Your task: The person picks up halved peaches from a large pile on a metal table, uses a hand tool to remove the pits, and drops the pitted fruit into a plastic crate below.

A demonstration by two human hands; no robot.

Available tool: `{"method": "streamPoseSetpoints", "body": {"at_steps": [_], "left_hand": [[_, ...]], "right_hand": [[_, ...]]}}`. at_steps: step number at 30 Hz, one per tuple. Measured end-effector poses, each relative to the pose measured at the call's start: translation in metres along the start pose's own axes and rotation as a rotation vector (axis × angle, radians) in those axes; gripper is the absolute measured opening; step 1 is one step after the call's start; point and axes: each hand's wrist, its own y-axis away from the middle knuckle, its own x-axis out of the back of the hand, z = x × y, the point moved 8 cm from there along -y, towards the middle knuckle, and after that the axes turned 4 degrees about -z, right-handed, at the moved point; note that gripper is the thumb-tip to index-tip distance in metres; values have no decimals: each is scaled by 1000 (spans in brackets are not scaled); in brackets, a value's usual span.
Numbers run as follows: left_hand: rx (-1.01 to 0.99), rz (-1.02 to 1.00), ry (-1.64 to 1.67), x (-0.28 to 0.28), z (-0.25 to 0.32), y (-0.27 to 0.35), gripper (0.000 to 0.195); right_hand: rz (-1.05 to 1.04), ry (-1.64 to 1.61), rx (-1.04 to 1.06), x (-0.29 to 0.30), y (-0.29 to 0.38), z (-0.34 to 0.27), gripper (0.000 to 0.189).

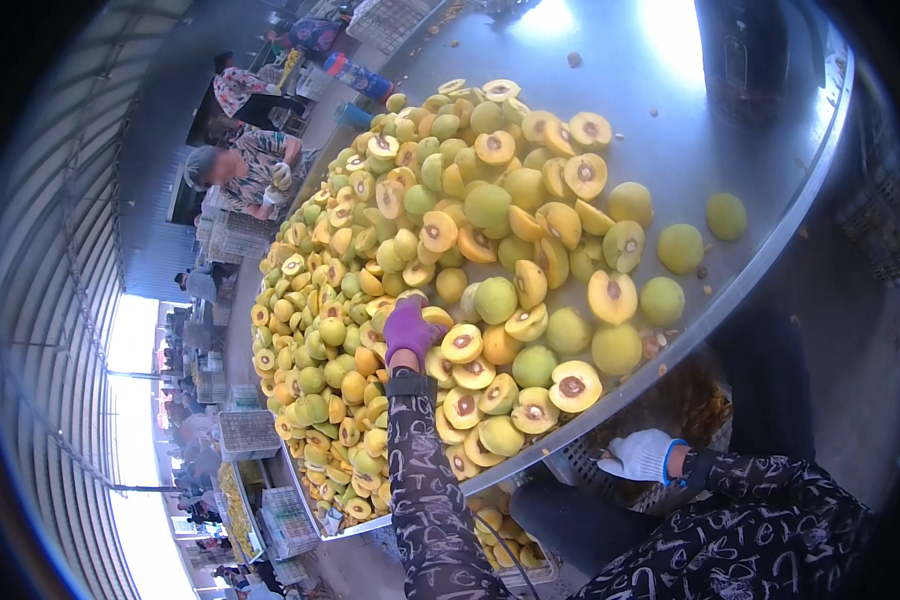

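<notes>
My left hand (412, 327), in a purple glove, reaches into a large heap of halved yellow peaches (330, 330). A peach half (436, 318) lies against its thumb side; whether the fingers grip it is unclear. Around that hand are cut halves with brown pits, such as one half (462, 343) face up, and green-yellow rounded sides like another peach (495, 300). My right hand (637, 456), in a white knit glove with a blue cuff, hangs below the metal table's rim, near my lap. Its fingers are curled, and a small dark tip shows at them, too small to identify.
The metal table (622, 90) has a raised rim curving close to my body. Under it stand a crate of peach halves (525, 547) and a dark perforated basket (581, 465). Across the heap, a gloved person (251, 172) works by stacked crates (247, 232). A blue bottle (360, 75) stands beyond.
</notes>
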Motion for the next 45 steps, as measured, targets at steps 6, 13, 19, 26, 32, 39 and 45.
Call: {"method": "streamPoseSetpoints", "body": {"at_steps": [6,13,19,26,32,39,45], "left_hand": [[37,30,803,6,-3,51,45],[-53,28,1730,43,44,161,60],[-105,196,1596,10,108,246,68],[-125,86,1870,-30,158,295,81],[-7,140,1873,-39,159,309,81],[-5,293,1764,-33,162,312,73],[-276,305,1016,-6,179,316,74]], "right_hand": [[-74,-94,66,-10,6,-8,60],[73,89,127,23,48,-41,54],[562,58,421,77,103,-112,30],[606,260,440,87,121,-133,32],[572,269,460,87,136,-141,31],[563,304,405,87,134,-139,29],[558,363,436,86,126,-135,32]]}}
